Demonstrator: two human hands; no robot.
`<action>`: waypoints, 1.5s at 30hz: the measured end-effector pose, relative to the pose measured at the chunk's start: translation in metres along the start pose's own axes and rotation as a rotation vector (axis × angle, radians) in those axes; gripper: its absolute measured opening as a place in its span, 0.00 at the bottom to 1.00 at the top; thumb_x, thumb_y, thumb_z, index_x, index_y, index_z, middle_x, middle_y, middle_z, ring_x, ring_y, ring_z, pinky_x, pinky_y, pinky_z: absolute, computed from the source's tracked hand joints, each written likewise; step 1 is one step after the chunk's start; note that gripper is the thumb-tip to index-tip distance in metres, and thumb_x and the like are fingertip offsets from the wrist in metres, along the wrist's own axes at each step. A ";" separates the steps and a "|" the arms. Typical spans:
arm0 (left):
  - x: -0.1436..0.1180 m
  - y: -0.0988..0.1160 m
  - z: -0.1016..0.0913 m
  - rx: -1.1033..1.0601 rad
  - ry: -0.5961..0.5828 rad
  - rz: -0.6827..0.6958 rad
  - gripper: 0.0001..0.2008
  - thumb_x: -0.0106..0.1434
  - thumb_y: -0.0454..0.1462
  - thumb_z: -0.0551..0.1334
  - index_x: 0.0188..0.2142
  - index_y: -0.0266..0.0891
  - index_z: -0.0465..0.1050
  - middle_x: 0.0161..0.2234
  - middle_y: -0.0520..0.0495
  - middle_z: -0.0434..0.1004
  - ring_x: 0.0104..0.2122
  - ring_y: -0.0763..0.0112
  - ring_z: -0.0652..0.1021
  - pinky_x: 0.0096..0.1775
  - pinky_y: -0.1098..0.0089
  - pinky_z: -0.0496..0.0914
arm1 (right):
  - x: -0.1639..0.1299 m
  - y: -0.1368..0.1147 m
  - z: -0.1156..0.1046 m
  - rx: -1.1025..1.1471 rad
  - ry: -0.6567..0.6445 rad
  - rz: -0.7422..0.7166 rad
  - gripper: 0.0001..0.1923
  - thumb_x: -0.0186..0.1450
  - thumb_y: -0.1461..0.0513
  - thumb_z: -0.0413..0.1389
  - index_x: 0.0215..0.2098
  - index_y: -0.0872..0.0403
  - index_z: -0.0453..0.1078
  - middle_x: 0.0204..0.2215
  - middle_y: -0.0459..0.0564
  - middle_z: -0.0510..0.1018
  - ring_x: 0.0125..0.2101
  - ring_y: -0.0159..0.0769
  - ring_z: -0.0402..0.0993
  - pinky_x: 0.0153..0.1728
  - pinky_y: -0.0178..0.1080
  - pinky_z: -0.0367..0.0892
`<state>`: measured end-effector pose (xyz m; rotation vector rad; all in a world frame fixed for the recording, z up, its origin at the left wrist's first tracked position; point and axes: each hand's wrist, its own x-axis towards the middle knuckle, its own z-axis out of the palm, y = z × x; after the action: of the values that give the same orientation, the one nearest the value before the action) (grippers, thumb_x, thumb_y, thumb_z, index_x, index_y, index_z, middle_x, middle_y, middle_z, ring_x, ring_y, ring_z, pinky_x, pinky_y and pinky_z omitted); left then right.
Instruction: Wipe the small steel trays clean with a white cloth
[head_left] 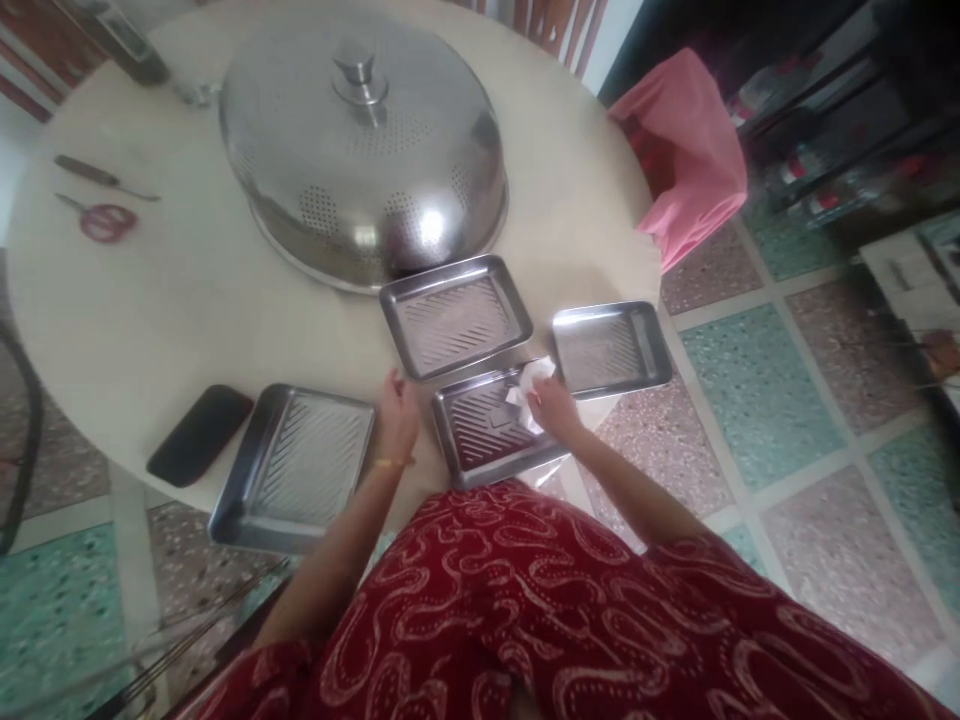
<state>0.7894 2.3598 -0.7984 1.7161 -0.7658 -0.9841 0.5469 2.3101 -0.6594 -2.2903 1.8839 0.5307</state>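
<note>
Several rectangular steel trays lie near the front edge of a round pale table [172, 300]. My right hand [553, 408] presses a crumpled white cloth [531, 385] onto the right part of the nearest tray [480, 440]. My left hand [396, 412] rests on the table just left of that tray, fingers loosely curled, holding nothing. Another tray [454, 315] sits just beyond, a third [611, 348] to the right, and one [296, 468] to the left overhanging the table edge.
A large perforated steel dome cover [364, 140] stands mid-table. A black phone [200, 434] lies front left. Red-handled scissors [101, 220] and a knife [101, 178] lie far left. A pink plastic bag [686, 160] hangs at the right. Tiled floor surrounds the table.
</note>
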 end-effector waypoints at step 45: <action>-0.032 -0.015 0.044 0.398 -0.003 0.238 0.22 0.62 0.31 0.51 0.54 0.30 0.71 0.46 0.32 0.77 0.48 0.49 0.75 0.54 0.50 0.62 | -0.013 0.044 -0.019 -0.374 -0.260 -0.425 0.14 0.63 0.70 0.50 0.40 0.57 0.77 0.43 0.62 0.76 0.51 0.49 0.65 0.50 0.48 0.58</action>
<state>0.7367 2.3722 -0.8122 1.9014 -1.1987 -0.7019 0.5054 2.3068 -0.6314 -2.5822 1.2103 1.1214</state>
